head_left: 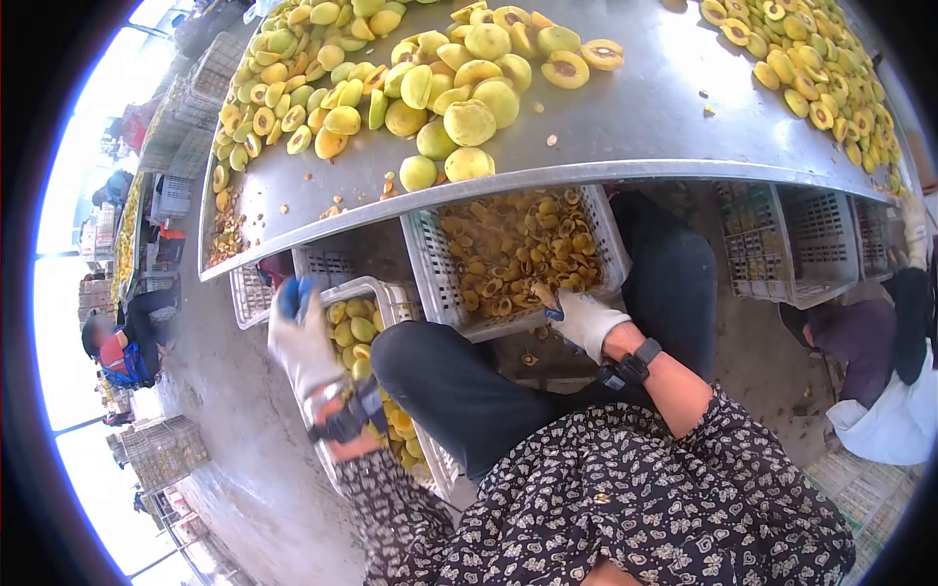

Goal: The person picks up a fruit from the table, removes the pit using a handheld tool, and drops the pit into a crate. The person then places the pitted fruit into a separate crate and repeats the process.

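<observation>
My left hand (301,337), in a white glove with blue at the fingertips, is over the left crate, smeared by motion. Below it, this pale crate (383,303) holds whole-looking yellow-green fruit (354,327). My right hand (578,320), gloved and also blue at the fingers, is closed at the near edge of the middle crate (430,264). A small brownish-yellow piece (543,293) shows at its fingertips; what it is I cannot tell. Brown-yellow fruit scraps and pieces (523,249) fill that crate between my knees.
Above the crates, a metal table (625,127) bears a heap of halved yellow-green fruit (410,88) and another fruit pile (811,73) at right. Grey crates (796,244) stand beneath it. A seated person (870,332) is close on my right; another person (132,352) sits far left.
</observation>
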A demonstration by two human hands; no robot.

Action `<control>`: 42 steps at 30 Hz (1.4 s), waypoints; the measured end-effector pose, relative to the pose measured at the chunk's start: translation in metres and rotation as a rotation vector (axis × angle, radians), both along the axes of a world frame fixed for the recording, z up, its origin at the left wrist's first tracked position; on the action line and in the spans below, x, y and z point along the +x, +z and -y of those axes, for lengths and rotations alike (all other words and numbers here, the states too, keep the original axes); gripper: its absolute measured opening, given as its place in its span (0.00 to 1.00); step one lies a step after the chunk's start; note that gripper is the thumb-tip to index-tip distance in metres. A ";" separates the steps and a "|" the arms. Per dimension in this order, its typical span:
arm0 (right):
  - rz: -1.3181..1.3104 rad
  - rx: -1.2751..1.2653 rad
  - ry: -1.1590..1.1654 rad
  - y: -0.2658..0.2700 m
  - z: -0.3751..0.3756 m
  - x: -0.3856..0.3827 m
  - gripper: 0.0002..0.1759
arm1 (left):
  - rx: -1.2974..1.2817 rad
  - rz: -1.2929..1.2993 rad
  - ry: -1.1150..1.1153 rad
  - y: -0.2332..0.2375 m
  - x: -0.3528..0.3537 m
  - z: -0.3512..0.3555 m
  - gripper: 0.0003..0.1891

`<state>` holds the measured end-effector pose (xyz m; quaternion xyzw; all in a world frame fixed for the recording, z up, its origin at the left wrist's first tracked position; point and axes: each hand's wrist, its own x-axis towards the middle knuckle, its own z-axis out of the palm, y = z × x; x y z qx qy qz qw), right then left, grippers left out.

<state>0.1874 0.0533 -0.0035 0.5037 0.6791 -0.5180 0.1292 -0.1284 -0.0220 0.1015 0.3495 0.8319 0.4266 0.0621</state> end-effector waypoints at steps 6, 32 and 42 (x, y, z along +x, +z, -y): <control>-0.113 -0.012 -0.029 0.006 -0.003 0.009 0.20 | -0.762 -0.482 -0.394 0.022 0.064 -0.161 0.22; -0.385 0.366 0.079 0.099 0.011 -0.048 0.17 | 0.760 1.475 -0.347 -0.053 0.107 -0.041 0.27; -0.254 0.385 0.157 0.091 0.033 -0.058 0.15 | 0.649 1.322 -0.227 -0.054 0.122 -0.031 0.26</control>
